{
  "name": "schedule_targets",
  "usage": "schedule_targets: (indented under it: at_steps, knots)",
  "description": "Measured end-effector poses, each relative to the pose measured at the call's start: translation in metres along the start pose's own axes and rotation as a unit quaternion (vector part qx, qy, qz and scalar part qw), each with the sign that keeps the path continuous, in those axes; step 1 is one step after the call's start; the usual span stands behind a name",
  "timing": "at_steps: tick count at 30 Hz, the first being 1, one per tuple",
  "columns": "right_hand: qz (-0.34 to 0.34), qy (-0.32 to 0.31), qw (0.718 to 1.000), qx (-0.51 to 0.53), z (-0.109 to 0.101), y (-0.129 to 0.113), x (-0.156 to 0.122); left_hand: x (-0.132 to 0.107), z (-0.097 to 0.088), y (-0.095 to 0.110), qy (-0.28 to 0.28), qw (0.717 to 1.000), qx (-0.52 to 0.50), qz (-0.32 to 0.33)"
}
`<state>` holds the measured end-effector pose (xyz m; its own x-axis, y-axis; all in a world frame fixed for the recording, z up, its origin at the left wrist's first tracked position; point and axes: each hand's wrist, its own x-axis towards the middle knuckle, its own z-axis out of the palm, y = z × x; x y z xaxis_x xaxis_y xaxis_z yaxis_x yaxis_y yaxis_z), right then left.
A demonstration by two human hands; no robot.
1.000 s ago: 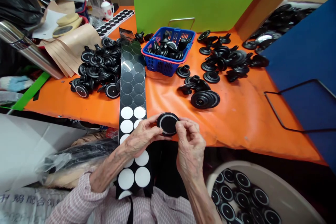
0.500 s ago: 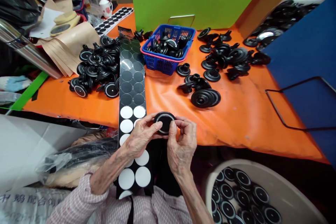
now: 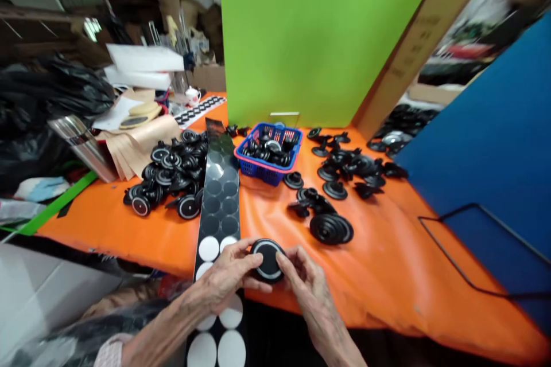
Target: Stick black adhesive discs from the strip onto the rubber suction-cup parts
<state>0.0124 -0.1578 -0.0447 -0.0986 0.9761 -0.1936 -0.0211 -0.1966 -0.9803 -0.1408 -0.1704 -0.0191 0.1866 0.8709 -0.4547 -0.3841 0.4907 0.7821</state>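
Observation:
Between both hands is a round black disc-shaped part (image 3: 268, 268) with a pale ring around its dark face, held near the table's front edge. My left hand (image 3: 232, 273) grips its left side, thumb on the face. My right hand (image 3: 303, 275) holds its right side, thumb or finger pressed at the rim. Under my left forearm runs a long black sheet of round stickers (image 3: 221, 206); white circles show on its near part, black circles on the far part. What lies behind the disc is hidden.
A blue basket (image 3: 263, 174) with similar black parts stands mid-table. Piles of black parts lie left (image 3: 172, 175) and right (image 3: 344, 166) on the orange cover (image 3: 387, 275). A green panel (image 3: 293, 34) rises behind; a blue panel (image 3: 486, 172) with a wire handle borders the right.
The view has tilted up, so the table scene sits lower and the tub of discs is out of sight. My hands still hold the disc; my right thumb has shifted toward its rim.

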Motion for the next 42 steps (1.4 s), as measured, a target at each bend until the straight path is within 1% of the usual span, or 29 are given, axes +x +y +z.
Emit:
schedule_targets:
  at_steps: [1,3,6,7,8,9,10,11,12,14,15,16,17,18,20,21,23,27,29,31,33,34,35,36,38,39,40,41,42]
  knots:
    - [-0.007,-0.008,1.000,0.024,0.000,-0.008,0.012,0.010,0.001,0.012,-0.004,1.000,0.015,0.001]
    - [-0.039,-0.019,0.997,0.070,0.004,-0.030,0.043,0.033,0.006,0.044,-0.012,0.999,0.034,0.021]
    - [-0.093,0.004,0.989,0.115,0.016,-0.075,0.096,0.062,0.021,0.107,-0.011,0.993,0.039,0.108]
    - [-0.103,0.018,0.986,0.130,0.020,-0.089,0.111,0.067,0.024,0.126,0.003,0.988,0.046,0.149]
    - [-0.109,0.026,0.983,0.144,0.023,-0.100,0.123,0.070,0.025,0.142,0.034,0.982,0.060,0.176]
    - [-0.113,0.032,0.980,0.158,0.026,-0.107,0.131,0.069,0.022,0.153,0.054,0.977,0.063,0.195]
    - [-0.115,0.040,0.978,0.170,0.027,-0.109,0.134,0.065,0.016,0.157,0.075,0.969,0.087,0.217]
    - [-0.124,0.045,0.976,0.173,0.028,-0.106,0.132,0.057,0.006,0.155,0.102,0.957,0.132,0.236]
    - [-0.137,0.045,0.977,0.160,0.028,-0.099,0.125,0.048,-0.007,0.146,0.137,0.939,0.189,0.252]
    - [-0.165,0.014,0.983,0.082,0.028,-0.071,0.099,0.023,-0.036,0.115,0.236,0.881,0.313,0.265]
    - [-0.170,-0.014,0.985,0.020,0.030,-0.054,0.082,0.010,-0.050,0.095,0.304,0.847,0.349,0.260]
    - [-0.165,-0.048,0.984,-0.037,0.033,-0.035,0.067,-0.001,-0.062,0.074,0.359,0.831,0.348,0.245]
    - [-0.159,-0.067,0.981,-0.085,0.037,-0.018,0.052,-0.010,-0.071,0.055,0.376,0.844,0.319,0.210]
    - [-0.167,-0.080,0.975,-0.120,0.044,-0.002,0.041,-0.015,-0.078,0.039,0.362,0.877,0.269,0.169]
    - [-0.221,-0.094,0.957,-0.163,0.061,0.022,0.029,-0.017,-0.083,0.018,0.289,0.937,0.157,0.121]
    - [-0.253,-0.097,0.947,-0.175,0.069,0.029,0.028,-0.016,-0.083,0.013,0.248,0.955,0.112,0.119]
    - [-0.299,-0.087,0.930,-0.196,0.083,0.035,0.031,-0.011,-0.078,0.010,0.193,0.969,0.058,0.141]
    - [-0.321,-0.036,0.915,-0.242,0.094,0.027,0.038,-0.008,-0.069,0.010,0.140,0.977,0.001,0.163]
    - [-0.331,-0.036,0.907,-0.257,0.093,0.022,0.039,-0.009,-0.068,0.007,0.118,0.979,-0.013,0.169]
    - [-0.345,-0.044,0.902,-0.257,0.091,0.018,0.039,-0.011,-0.069,0.004,0.112,0.979,-0.017,0.169]
    - [-0.345,-0.034,0.906,-0.244,0.086,0.014,0.040,-0.013,-0.069,0.001,0.121,0.981,-0.007,0.151]
    - [-0.339,-0.017,0.910,-0.237,0.082,0.012,0.040,-0.015,-0.069,0.001,0.134,0.981,0.015,0.139]
    - [-0.330,0.001,0.915,-0.233,0.078,0.011,0.040,-0.017,-0.068,0.002,0.162,0.976,0.052,0.137]
    - [-0.323,0.016,0.917,-0.232,0.073,0.009,0.038,-0.019,-0.067,0.003,0.210,0.961,0.102,0.151]
    - [-0.328,0.024,0.915,-0.233,0.065,0.006,0.029,-0.023,-0.061,0.008,0.328,0.896,0.213,0.211]
    - [-0.338,0.017,0.911,-0.235,0.062,0.006,0.022,-0.024,-0.057,0.011,0.353,0.870,0.255,0.231]
    - [-0.347,0.008,0.908,-0.236,0.059,0.005,0.015,-0.025,-0.051,0.014,0.342,0.867,0.276,0.233]
    - [-0.354,-0.001,0.905,-0.235,0.057,0.005,0.008,-0.024,-0.045,0.017,0.297,0.889,0.276,0.214]
    - [-0.355,-0.007,0.906,-0.229,0.056,0.005,0.002,-0.022,-0.038,0.020,0.231,0.921,0.257,0.179]
